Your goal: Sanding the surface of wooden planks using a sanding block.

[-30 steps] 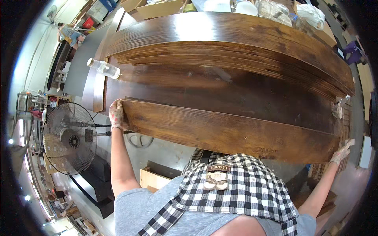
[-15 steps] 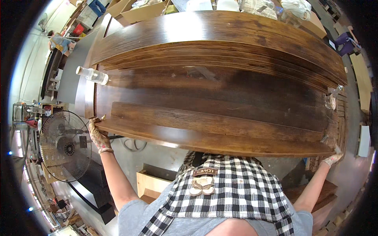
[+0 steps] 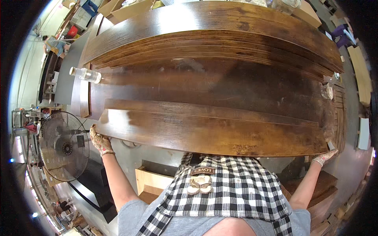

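A long dark-brown wooden board (image 3: 189, 131) lies across in front of me, its near edge by my checked apron. My left hand (image 3: 100, 141), in a patterned glove, grips the board's left end. At the opposite end, my right hand (image 3: 326, 157), gloved too, closes on the corner. A small whitish piece (image 3: 330, 145) shows beside the right fingers; I cannot make out what it is. Behind the held board, another brown board (image 3: 157, 104) lies on the dark worktop (image 3: 189, 80).
Several brown boards (image 3: 204, 19) are stacked along the far side. A clear bottle (image 3: 85, 74) lies at the left, and a clear plastic item (image 3: 327, 91) sits at the right. A standing fan (image 3: 65, 145) is beside my left arm. Two people are in the background.
The held board has turned so that its broad, glossy face shows, where mostly its edge region showed before. Both hands keep hold of its ends. The view has shifted slightly.
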`<state>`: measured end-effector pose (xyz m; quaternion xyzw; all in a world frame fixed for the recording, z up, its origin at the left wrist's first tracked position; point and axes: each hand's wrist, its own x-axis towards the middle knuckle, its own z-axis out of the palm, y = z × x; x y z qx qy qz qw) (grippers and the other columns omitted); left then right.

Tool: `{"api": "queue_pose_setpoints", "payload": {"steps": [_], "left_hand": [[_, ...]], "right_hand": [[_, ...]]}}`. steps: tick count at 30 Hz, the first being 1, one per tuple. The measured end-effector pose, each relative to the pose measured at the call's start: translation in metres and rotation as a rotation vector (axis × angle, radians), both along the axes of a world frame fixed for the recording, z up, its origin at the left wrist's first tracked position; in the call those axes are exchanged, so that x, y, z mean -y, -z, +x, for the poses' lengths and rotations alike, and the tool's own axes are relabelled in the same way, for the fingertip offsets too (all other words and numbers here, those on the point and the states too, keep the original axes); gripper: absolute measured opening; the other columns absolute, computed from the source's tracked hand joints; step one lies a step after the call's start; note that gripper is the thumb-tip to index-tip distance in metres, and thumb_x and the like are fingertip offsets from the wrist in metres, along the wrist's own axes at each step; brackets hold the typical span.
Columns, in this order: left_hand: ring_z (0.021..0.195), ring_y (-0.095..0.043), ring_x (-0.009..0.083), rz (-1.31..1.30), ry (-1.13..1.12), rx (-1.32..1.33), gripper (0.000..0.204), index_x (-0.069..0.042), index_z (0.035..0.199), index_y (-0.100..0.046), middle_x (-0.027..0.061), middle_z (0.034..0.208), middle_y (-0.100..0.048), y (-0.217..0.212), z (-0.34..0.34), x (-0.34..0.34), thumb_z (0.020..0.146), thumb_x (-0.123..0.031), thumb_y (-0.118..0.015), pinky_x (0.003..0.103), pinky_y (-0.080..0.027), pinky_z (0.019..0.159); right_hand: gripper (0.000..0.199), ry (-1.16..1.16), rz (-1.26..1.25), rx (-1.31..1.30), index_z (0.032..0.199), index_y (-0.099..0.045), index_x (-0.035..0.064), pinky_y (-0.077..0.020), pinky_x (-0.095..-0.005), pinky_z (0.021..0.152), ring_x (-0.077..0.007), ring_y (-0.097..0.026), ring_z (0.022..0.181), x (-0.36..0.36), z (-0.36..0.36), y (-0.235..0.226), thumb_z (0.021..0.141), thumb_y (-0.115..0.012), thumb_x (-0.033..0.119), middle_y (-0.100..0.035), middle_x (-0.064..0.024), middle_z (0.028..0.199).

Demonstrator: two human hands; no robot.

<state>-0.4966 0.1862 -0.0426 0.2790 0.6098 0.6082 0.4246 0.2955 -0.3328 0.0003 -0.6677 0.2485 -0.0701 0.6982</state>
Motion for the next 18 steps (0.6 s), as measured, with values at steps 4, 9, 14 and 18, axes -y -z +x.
{"api": "queue_pose_setpoints", "payload": {"steps": [4,9,14,18], "left_hand": [[0.092,-0.067,0.0216,0.044,0.108,-0.974,0.023,-0.003,0.118,-0.061,0.0104,0.111,-0.067,0.004,-0.028,-0.017,0.1,-0.017,-0.057,0.034,-0.057,0.076],[0.104,-0.066,0.0175,0.279,-0.034,-0.65,0.022,0.0,0.122,-0.058,0.0105,0.117,-0.067,-0.047,0.045,-0.001,0.102,-0.009,-0.056,0.024,-0.057,0.084],[0.112,-0.062,0.0222,0.805,0.827,-1.205,0.03,-0.011,0.126,-0.062,0.0086,0.127,-0.064,-0.066,0.283,0.122,0.098,-0.019,-0.054,0.037,-0.053,0.097],[0.13,-0.054,0.0239,1.078,1.441,-1.159,0.04,-0.011,0.13,-0.058,0.0095,0.139,-0.059,-0.037,0.414,0.215,0.091,-0.013,-0.06,0.044,-0.044,0.11]], "right_hand": [[0.093,-0.044,-0.26,0.127,0.158,-0.03,0.0132,-0.0313,-0.0556,0.118,-0.0393,-0.039,0.143,0.002,0.005,-0.004,0.09,-0.046,0.075,-0.032,-0.018,0.161],[0.081,-0.151,-0.624,0.358,0.156,-0.033,0.0097,-0.0368,-0.0502,0.115,-0.0341,-0.043,0.141,-0.039,-0.006,-0.005,0.097,-0.049,0.062,-0.041,-0.019,0.155],[0.069,-0.828,-0.402,0.446,0.15,-0.039,0.0009,-0.0375,-0.0431,0.112,-0.0284,-0.047,0.133,-0.158,-0.114,0.047,0.102,-0.05,0.049,-0.047,-0.0179,0.146],[0.068,-1.057,0.032,0.444,0.148,-0.038,-0.0022,-0.0385,-0.0398,0.11,-0.0264,-0.049,0.127,-0.219,-0.195,0.068,0.1,-0.057,0.043,-0.051,-0.0169,0.139]]}}
